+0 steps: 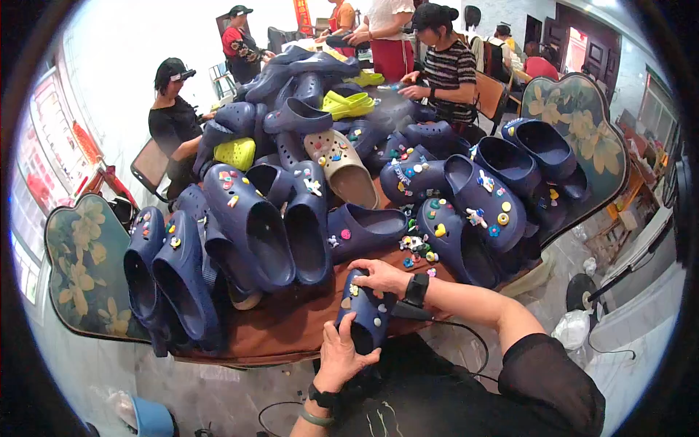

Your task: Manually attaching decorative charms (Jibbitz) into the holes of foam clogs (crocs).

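Observation:
A navy foam clog [371, 315] with several small coloured charms on its upper is in my hands at the table's front edge. My left hand [344, 355] grips it near the foot opening, thumb on one side and fingers on the other. Over its far end my right hand [378, 277] is curled, fingers bent against the upper. Whether a charm sits under those fingers cannot be made out. Just beyond lie loose charms [416, 247] in a small heap. A charm-covered navy clog [366, 231] rests on its side there.
Navy clogs [251, 226] are piled high over the brown-covered table [291, 329], with a beige clog [360, 178] and lime-green clogs [348, 105] among them. Floral panels [87, 269] flank it. A cable [480, 342] runs by my right arm. Other people work beyond the pile.

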A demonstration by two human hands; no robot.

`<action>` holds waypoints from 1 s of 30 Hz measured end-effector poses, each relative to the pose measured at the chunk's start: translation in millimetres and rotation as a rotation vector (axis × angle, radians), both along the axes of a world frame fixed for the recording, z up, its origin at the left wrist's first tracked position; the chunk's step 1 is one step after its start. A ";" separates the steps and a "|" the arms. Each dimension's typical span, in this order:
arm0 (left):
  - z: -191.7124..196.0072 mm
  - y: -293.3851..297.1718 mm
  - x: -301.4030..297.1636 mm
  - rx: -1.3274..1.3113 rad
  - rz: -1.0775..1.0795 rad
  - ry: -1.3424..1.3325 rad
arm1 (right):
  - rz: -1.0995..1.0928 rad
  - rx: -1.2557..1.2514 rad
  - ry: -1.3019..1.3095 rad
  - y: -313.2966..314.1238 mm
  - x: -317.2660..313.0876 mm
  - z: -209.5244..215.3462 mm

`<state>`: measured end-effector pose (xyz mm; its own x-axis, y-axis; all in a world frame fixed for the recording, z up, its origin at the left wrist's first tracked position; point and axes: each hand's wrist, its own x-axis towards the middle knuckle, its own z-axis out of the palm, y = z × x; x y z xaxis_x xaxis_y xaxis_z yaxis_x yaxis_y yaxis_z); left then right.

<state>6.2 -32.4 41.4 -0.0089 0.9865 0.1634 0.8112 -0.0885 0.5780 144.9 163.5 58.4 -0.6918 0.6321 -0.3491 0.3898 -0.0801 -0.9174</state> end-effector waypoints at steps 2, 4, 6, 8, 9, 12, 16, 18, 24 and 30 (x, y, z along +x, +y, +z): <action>3.7 3.5 3.9 -0.015 -0.003 0.015 | -0.108 0.104 0.106 -1.7 6.8 -21.1; 7.6 0.9 2.1 -0.001 -0.032 0.022 | -0.081 0.295 0.080 -1.5 7.3 -37.7; 11.7 -0.9 -3.3 0.044 -0.074 -0.060 | -0.199 0.713 0.185 -6.8 10.9 -54.6; 8.6 -8.8 -13.7 0.106 -0.085 -0.132 | -0.254 0.600 0.144 -21.2 22.3 -55.7; -0.1 -15.8 -19.2 0.036 -0.047 -0.215 | -0.281 0.548 0.164 -28.2 29.8 -57.2; -3.8 -37.5 -29.0 -0.033 0.048 -0.206 | -0.340 0.715 0.215 -48.6 59.3 -59.2; 5.5 -53.9 -27.3 -0.466 0.175 -0.150 | -0.417 0.727 0.270 -64.1 71.3 -72.6; 9.5 -54.5 -23.7 -0.674 0.232 -0.162 | -0.449 0.711 0.276 -69.6 71.9 -69.4; 40.9 -36.2 -24.7 -0.463 0.099 -0.499 | -0.666 0.635 0.350 -66.5 78.7 -87.7; 88.4 32.6 -33.1 -0.239 0.058 -1.050 | -0.607 0.740 0.370 -68.6 76.3 -74.9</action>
<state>-26.9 0.2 129.8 -0.0806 0.9854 -0.1500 -0.1007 0.1416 0.9848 221.1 94.9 -16.5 -0.1691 0.8816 0.4406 0.1547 0.4652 -0.8716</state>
